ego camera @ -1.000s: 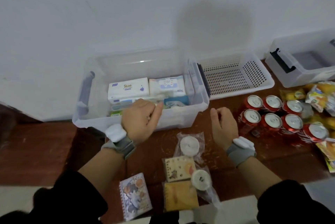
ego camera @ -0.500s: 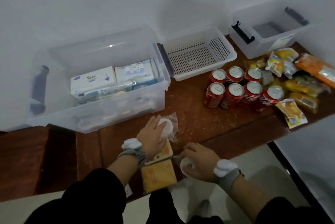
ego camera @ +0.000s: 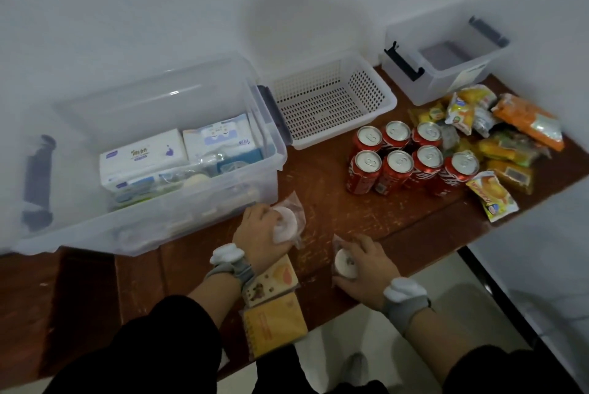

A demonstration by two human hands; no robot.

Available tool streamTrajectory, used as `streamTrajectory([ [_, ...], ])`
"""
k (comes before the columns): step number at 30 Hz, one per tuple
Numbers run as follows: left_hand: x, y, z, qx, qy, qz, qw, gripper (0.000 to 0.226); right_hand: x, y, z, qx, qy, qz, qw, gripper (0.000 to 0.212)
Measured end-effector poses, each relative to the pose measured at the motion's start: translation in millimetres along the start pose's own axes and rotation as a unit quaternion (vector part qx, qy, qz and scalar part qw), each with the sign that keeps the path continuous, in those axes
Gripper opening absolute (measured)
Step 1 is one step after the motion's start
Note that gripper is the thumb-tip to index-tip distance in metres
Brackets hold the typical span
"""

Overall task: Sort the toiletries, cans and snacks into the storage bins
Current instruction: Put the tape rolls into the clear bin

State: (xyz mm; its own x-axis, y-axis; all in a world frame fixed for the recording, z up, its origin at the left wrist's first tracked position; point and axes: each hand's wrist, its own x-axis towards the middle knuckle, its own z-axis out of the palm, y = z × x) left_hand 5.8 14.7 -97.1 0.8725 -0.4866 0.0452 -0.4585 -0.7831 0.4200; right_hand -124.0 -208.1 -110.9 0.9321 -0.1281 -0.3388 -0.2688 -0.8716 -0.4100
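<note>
Head view: the left hand (ego camera: pixel 256 234) has its grip clamped round a round white disc in clear plastic wrap (ego camera: pixel 287 224) just in front of the big clear plastic storage bin (ego camera: pixel 207 202), the disc's flat face turned up and its loose wrapper trailing away toward the red drink cans (ego camera: pixel 411 161). The right hand (ego camera: pixel 366 266) has its grip clamped on a second wrapped white disc (ego camera: pixel 345 263) near the front edge of the brown wooden table (ego camera: pixel 318 176), flat face up too; being round, neither shows a long axis.

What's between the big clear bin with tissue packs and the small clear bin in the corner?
A white perforated basket stands between the big bin and the small bin; the head view shows it.
</note>
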Motion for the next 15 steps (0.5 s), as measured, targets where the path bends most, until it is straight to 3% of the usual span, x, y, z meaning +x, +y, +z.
streamTrajectory([
  [8,-35,41,-88,-0.03,0.17,0.079,0.982,0.048,26,-47,-40,0.11,0.074,-0.069,0.989,0.06],
  [15,-36,27,-184,0.003,0.299,0.015,0.954,0.05,50,-100,-97,0.208,0.187,-0.149,0.948,0.061],
])
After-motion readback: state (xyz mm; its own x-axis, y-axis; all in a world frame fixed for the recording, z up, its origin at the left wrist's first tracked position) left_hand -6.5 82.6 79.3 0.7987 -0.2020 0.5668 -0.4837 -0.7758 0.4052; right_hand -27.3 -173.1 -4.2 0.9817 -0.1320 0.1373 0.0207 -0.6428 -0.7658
